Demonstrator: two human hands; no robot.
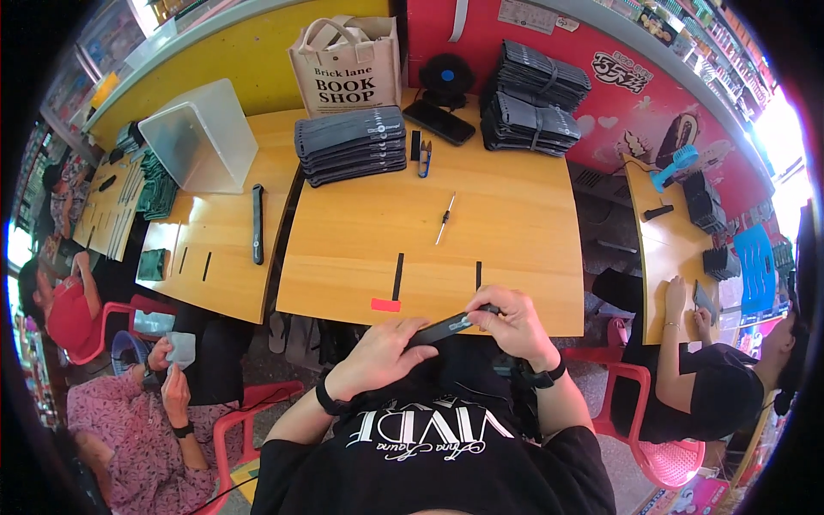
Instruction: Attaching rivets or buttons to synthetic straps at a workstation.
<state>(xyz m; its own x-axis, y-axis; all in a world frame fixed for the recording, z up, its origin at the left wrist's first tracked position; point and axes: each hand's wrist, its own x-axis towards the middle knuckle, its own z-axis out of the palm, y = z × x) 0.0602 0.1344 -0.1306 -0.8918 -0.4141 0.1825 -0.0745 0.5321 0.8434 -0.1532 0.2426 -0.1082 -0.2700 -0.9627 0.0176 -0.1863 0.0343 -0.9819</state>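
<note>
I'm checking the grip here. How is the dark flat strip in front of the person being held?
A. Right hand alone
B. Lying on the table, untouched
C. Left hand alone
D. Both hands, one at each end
D: the left hand and right hand each grip one end of the dark strip near the table edge.

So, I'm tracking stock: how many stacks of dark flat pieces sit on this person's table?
3: one in front of the tote bag, two at the back right, upper on lower. More may hide behind.
</note>
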